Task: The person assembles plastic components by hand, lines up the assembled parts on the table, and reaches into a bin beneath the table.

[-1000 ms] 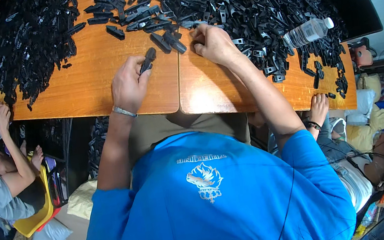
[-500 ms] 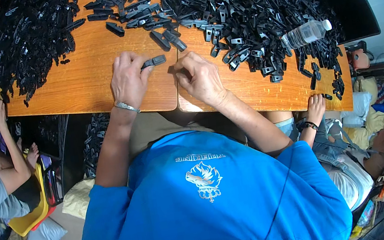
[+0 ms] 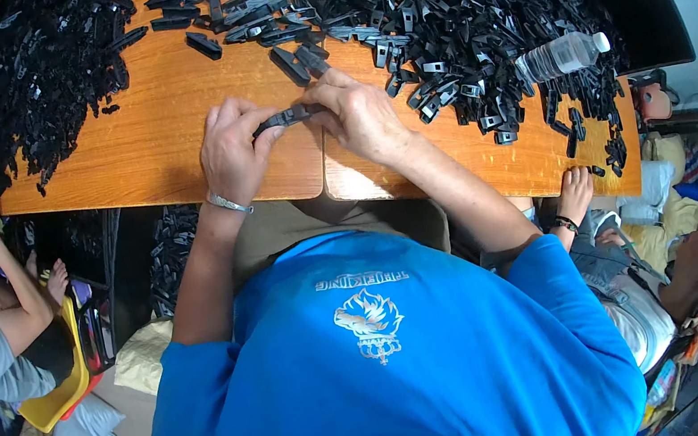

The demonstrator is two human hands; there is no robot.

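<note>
Between my two hands, just above the near part of the wooden table (image 3: 165,137), is a small black plastic clip-like piece (image 3: 291,117). My left hand (image 3: 235,140), with a bracelet at the wrist, pinches its left end between thumb and fingers. The curled fingers of my right hand (image 3: 359,117) grip its right end and hide that part. Just beyond my right fingertips, two dark elongated pieces lie side by side, one of them a flat black piece (image 3: 288,65).
Black pieces form a heap (image 3: 43,74) at left and a larger pile (image 3: 465,29) at right, with a clear plastic bottle (image 3: 564,57) on it. One person sits at left on a yellow chair (image 3: 59,392). Another person's hand (image 3: 575,191) rests at the table's right edge.
My right hand has moved up and left and closed on the right end of the black piece. My left hand keeps its hold. The person at left has shifted their hands slightly.
</note>
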